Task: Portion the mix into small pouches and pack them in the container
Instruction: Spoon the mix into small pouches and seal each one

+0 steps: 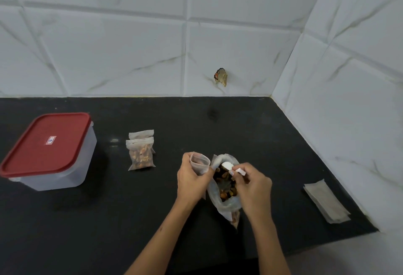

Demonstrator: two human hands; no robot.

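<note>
A large clear bag of brown mix stands open on the black counter, near the middle. My right hand holds a small white scoop whose bowl dips into the bag's mouth. My left hand grips a small clear pouch upright with its mouth open, just left of the bag. Two filled pouches lie stacked further left. The container, clear with a red lid on, sits at the far left.
A stack of flat empty pouches lies at the right, near the counter's edge and the tiled side wall. A small brown scrap sticks to the back wall. Bare black counter lies between the container and my hands.
</note>
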